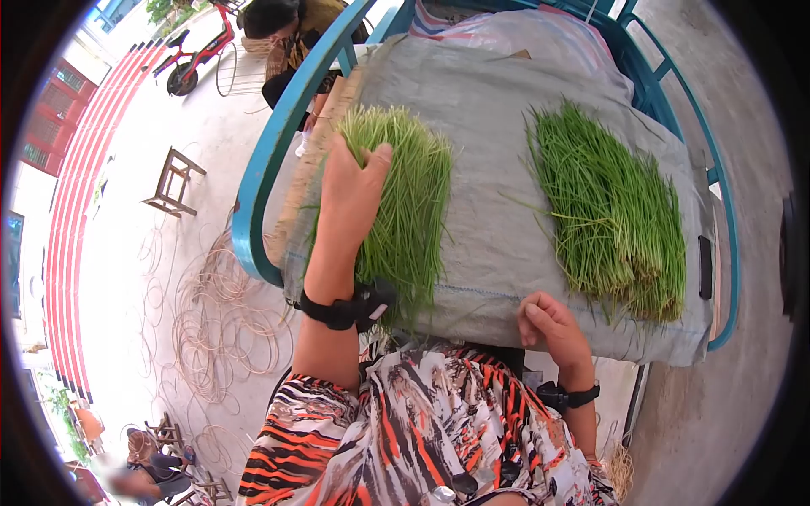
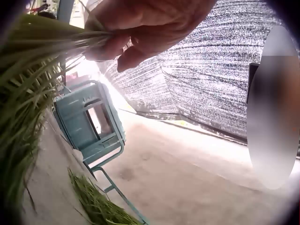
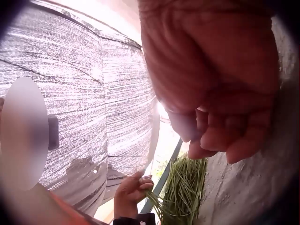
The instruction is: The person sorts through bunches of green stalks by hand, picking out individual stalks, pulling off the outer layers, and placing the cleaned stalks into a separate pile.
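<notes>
Two piles of long green chives lie on a grey sheet (image 1: 489, 169) over a cart bed. At the left pile (image 1: 418, 190), my left hand (image 1: 350, 190) pinches a few stalks near the pale ends; the left wrist view shows thin stalks (image 2: 70, 35) running into the fingers. From the right wrist view, the left hand (image 3: 129, 194) also appears with stalks in its grip. My right hand (image 1: 555, 331) hovers by the sheet's front edge, fingers loosely curled with nothing visible in them. The right pile (image 1: 612, 202) lies beyond it.
Blue metal rails (image 1: 253, 194) border the cart on both sides. A striped woven bag (image 1: 531, 42) lies at the far end. On the ground to the left are a wooden stool (image 1: 175, 181), loose coils of cord (image 1: 219, 320) and a red scooter (image 1: 198, 55); a person (image 1: 295, 34) bends beside the cart.
</notes>
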`<action>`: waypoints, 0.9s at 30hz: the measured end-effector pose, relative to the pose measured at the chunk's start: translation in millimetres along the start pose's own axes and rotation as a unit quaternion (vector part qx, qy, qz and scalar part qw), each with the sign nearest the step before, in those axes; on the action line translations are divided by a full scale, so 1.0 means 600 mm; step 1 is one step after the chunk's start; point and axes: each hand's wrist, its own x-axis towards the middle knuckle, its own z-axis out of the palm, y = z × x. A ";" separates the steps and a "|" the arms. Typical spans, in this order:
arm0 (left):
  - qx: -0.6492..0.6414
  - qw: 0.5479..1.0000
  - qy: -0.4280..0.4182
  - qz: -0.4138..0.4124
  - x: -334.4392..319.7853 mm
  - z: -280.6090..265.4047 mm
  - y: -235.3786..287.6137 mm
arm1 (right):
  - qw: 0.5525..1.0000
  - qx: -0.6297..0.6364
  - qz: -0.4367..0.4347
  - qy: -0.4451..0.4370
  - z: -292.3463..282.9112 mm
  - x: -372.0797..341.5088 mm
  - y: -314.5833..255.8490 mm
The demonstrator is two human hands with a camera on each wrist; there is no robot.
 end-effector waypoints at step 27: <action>0.424 0.895 -0.102 0.092 -0.007 0.052 -0.086 | 0.999 0.051 0.017 -0.003 -0.006 0.002 0.007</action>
